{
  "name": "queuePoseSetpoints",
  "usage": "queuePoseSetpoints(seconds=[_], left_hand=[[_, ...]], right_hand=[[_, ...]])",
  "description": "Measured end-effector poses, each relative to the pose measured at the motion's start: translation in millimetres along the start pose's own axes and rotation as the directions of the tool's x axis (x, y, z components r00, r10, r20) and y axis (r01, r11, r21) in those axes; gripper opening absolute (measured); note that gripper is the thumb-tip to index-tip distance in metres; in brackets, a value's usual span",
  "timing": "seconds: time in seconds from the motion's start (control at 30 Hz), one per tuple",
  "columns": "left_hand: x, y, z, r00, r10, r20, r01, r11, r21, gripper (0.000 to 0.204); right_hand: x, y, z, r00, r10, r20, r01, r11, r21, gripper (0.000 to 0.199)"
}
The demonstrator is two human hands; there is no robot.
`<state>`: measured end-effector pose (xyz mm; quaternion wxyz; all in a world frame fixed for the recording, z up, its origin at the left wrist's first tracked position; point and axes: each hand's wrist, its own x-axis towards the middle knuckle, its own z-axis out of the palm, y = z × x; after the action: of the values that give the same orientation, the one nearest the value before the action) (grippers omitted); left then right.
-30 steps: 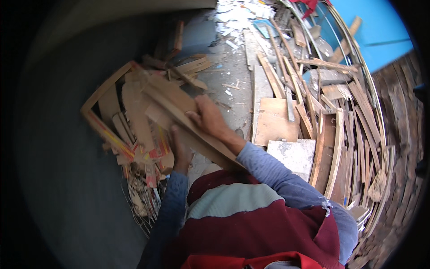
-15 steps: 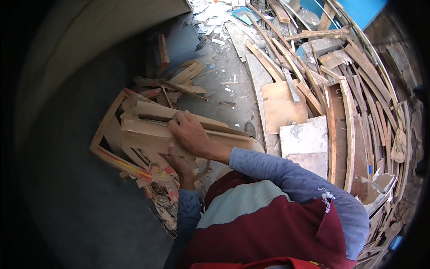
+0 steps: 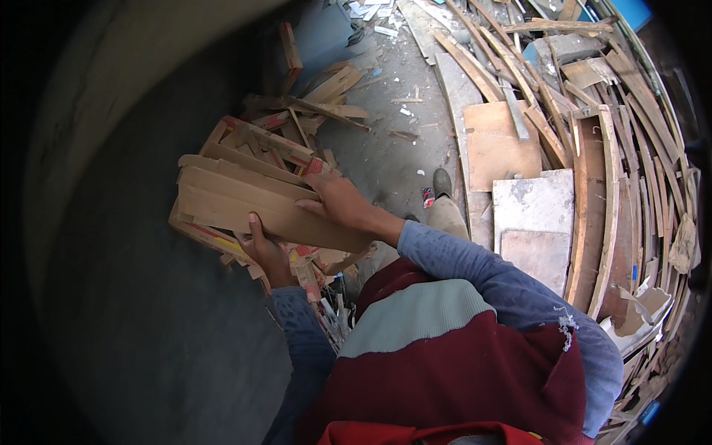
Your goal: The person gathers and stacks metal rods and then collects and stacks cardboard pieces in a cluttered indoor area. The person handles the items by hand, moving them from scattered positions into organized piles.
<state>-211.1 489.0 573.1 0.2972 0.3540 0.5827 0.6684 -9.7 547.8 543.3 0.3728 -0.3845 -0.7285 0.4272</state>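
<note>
Both hands grip a long folded piece of brown cardboard [image 3: 245, 200] with creased flaps. My left hand [image 3: 265, 254] closes on its near edge, thumb on top and the other fingers hidden beneath. At the far side, toward the right end, my right hand [image 3: 343, 200] clasps it, its thumb lying on the upper face. Below and behind the held piece is a heap of flattened cardboard [image 3: 259, 137], some of it with red and yellow printing. Part of that heap is covered by the held cardboard.
Wooden planks [image 3: 482, 74] and strips lie piled on the right. A brown board [image 3: 504, 148] and a whitish slab [image 3: 530, 215] rest beside a long wooden frame [image 3: 593, 208]. My shoe [image 3: 443, 182] stands on the grey floor [image 3: 404, 152], which has scattered scraps. A pale wall curves across the upper left.
The cardboard has turned flatter, showing more of its broad face. My left hand has moved left and up, its thumb now on top; my right hand has shifted right along the piece. The view has shifted.
</note>
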Motion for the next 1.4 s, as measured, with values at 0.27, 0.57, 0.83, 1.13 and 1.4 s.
queuePoseSetpoints(seconds=[0.27,0.57,0.83,1.13,1.4], left_hand=[[67,41,-85,0.989,0.121,-0.079,-0.069,0.873,0.482,0.061],[226,-24,-180,0.995,0.002,-0.1,0.078,0.61,0.789,0.077],[240,-349,-151,0.946,-0.233,-0.227,0.187,-0.182,0.965,0.133],[281,-402,-178,0.876,-0.317,-0.364,0.286,-0.268,0.92,0.131],[304,-446,-218,0.856,-0.377,-0.353,0.25,-0.296,0.922,0.132]], right_hand=[[-31,16,54,0.952,-0.015,0.307,-0.035,0.987,0.154,0.075],[-103,126,76,0.629,0.317,0.71,-0.473,0.88,0.027,0.069],[-56,272,94,0.726,0.552,0.41,-0.643,0.756,0.122,0.083],[149,314,278,0.734,0.661,0.158,-0.676,0.688,0.262,0.085],[162,309,331,0.603,0.792,0.097,-0.798,0.6,0.061,0.051]])
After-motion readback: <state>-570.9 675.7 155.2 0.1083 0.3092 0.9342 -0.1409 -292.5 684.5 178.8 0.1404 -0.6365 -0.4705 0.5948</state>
